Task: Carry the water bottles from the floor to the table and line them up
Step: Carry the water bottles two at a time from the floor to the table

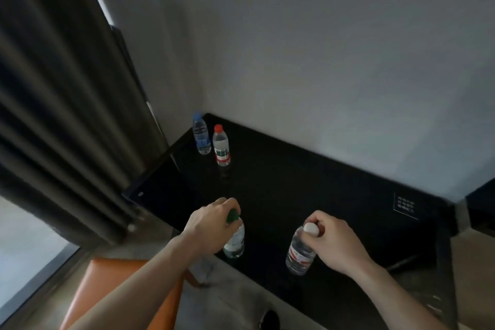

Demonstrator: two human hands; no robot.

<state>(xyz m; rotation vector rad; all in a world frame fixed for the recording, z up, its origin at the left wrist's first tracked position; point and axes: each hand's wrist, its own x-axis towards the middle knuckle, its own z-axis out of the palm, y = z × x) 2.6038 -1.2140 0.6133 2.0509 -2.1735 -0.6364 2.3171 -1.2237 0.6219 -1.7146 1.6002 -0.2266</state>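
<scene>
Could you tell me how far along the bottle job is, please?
Done: a blue-capped bottle and a red-capped bottle stand side by side at the table's far corner. In hand: the left hand grips a green-capped bottle, the right hand a white-capped bottle. Left: setting both down in the row.

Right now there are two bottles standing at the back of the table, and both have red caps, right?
Not quite. The head view shows two bottles standing at the back corner of the table, but only one has a red cap; the other bottle's cap is blue.
</scene>
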